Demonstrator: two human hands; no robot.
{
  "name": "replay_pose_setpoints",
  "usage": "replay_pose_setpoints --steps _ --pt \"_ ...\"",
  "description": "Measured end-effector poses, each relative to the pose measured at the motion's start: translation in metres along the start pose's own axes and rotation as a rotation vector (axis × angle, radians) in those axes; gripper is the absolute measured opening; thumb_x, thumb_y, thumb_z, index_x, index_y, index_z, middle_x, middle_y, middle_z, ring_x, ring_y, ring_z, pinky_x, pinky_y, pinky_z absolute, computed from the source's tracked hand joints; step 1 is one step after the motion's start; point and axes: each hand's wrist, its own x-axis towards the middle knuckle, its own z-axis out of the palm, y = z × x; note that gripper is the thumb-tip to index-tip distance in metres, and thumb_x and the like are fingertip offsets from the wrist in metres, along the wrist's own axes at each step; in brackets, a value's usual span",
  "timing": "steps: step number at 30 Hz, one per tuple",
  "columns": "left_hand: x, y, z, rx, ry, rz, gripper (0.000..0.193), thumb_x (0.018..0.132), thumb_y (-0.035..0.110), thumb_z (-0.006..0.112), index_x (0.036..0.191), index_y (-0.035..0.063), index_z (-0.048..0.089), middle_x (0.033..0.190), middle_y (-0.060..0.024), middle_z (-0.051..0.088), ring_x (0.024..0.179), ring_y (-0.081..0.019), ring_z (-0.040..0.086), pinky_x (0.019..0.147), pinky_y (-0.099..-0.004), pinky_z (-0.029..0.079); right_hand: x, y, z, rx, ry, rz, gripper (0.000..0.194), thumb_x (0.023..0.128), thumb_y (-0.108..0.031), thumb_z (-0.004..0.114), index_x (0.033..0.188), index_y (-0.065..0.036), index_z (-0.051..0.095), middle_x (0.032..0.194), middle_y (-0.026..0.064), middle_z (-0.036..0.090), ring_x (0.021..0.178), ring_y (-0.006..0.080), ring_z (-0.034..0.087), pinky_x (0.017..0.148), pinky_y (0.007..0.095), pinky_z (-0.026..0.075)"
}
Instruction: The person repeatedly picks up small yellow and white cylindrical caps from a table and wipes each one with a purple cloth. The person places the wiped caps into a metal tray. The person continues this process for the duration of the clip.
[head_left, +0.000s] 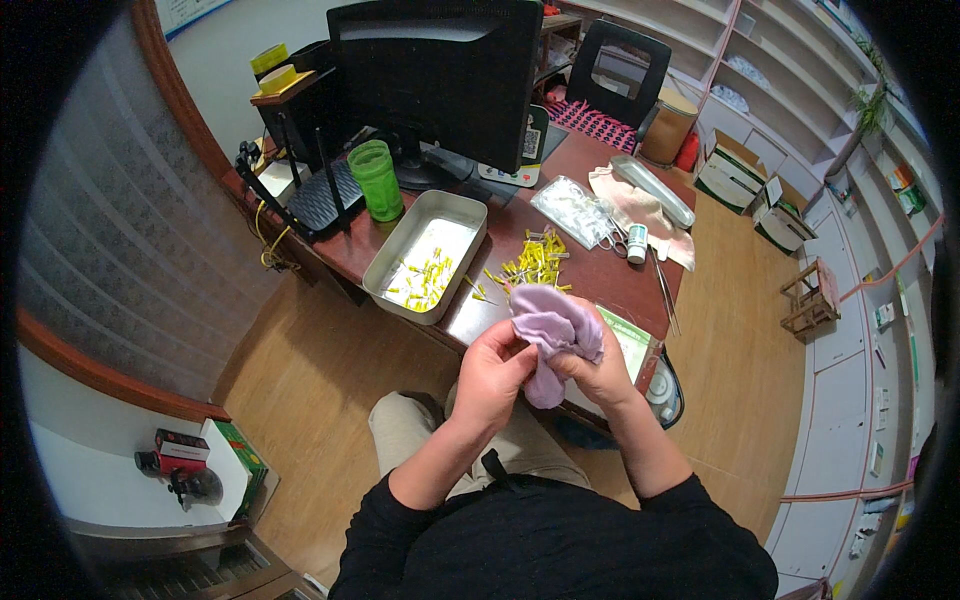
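Note:
A soft lavender fabric item, sock-like in shape, is held in front of me above the desk's near edge. My left hand pinches its left side between thumb and fingers. From the right, my right hand grips it with the thumb on top. Just beyond the fabric lies a loose pile of yellow-hubbed needles on the reddish-brown desk. To the left stands an open metal tray, with more yellow-hubbed needles scattered inside it.
Right of the pile are a clear plastic bag, scissors, a white bottle, long tweezers and a long metal case on pale cloth. A green cup, router and monitor stand at the left and back.

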Motion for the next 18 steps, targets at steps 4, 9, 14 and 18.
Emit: replay_pose_setpoints --steps 4,9,14,18 --pt "0.002 -0.004 0.002 0.29 0.006 0.184 0.003 0.088 -0.001 0.064 0.091 -0.0007 0.062 0.089 -0.001 0.059 0.079 -0.0078 0.057 0.072 -0.0231 0.048 0.008 0.0 0.003 -0.147 0.011 -0.172 0.043 0.082 -0.012 0.081 0.12 -0.006 0.061 0.114 0.002 0.061 0.108 0.0131 0.057 0.095 0.0298 0.045" --pt "-0.001 -0.008 0.003 0.511 0.014 0.286 0.007 0.085 -0.001 0.067 0.087 -0.0026 0.06 0.09 -0.0022 0.055 0.074 -0.0067 0.055 0.068 -0.0218 0.046 0.005 0.0 0.003 -0.2 0.121 -0.165 0.027 0.09 -0.011 0.074 0.113 -0.005 0.062 0.106 0.0017 0.063 0.096 0.0111 0.059 0.087 0.0266 0.047" --pt "-0.003 -0.008 0.003 0.291 0.005 0.075 0.009 0.093 0.007 0.068 0.095 -0.0011 0.066 0.085 0.0007 0.06 0.071 -0.0048 0.054 0.063 -0.0202 0.044 0.007 0.002 0.001 0.075 0.359 -0.134 0.025 0.095 -0.012 0.068 0.117 -0.003 0.061 0.107 0.0045 0.068 0.096 0.0136 0.064 0.086 0.0282 0.052" --pt "-0.001 0.009 -0.006 0.273 0.079 0.092 0.011 0.095 0.012 0.066 0.098 0.0007 0.067 0.078 0.0032 0.06 0.067 -0.0031 0.051 0.059 -0.0189 0.04 0.015 0.005 -0.006 0.361 0.529 -0.103 0.029 0.098 -0.015 0.064 0.124 -0.004 0.059 0.11 0.0093 0.069 0.094 0.0207 0.07 0.079 0.036 0.06"
